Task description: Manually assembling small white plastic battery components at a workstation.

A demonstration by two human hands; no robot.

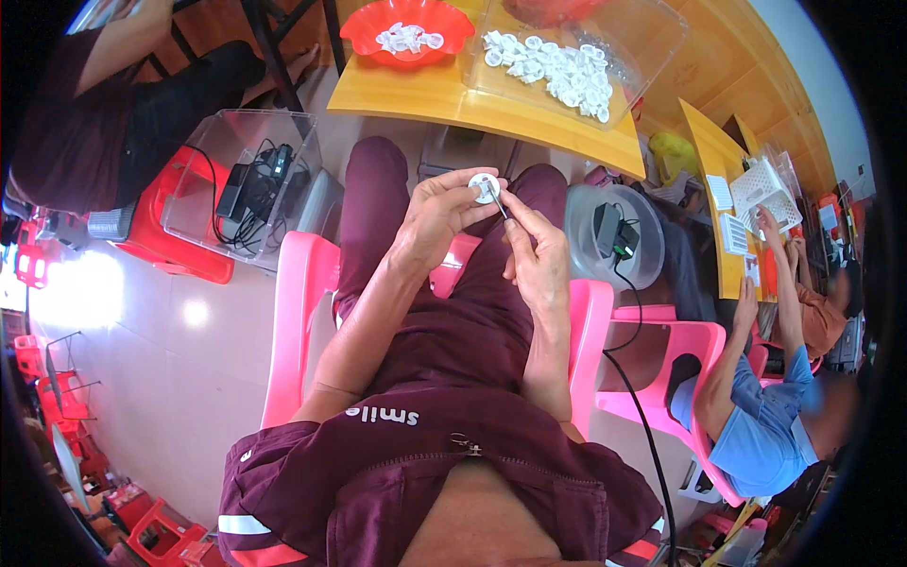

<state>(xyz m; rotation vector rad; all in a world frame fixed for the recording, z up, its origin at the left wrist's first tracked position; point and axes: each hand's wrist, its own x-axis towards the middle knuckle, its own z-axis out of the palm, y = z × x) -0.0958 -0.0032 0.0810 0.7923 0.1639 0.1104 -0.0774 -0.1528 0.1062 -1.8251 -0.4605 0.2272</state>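
Observation:
Above my lap, my left hand [439,210] pinches a small round white plastic part [484,188] between thumb and fingers. Its face shows some small detail that I cannot make out. My right hand [539,248] is closed around a thin metal tool [500,207], perhaps tweezers or a small screwdriver, and its tip meets the white part. Ahead on the wooden table, a clear plastic tray [652,57] holds a heap of similar white parts [557,74]. To its left, a red scalloped bowl [408,49] carries several more.
A clear bin [298,142] with black adapters and cables stands on a red stool [175,250] at left. By my right knee is a clear round tub [652,255] with an adapter; its black cable [652,425] runs beside my pink chair [588,350]. People sit at both sides.

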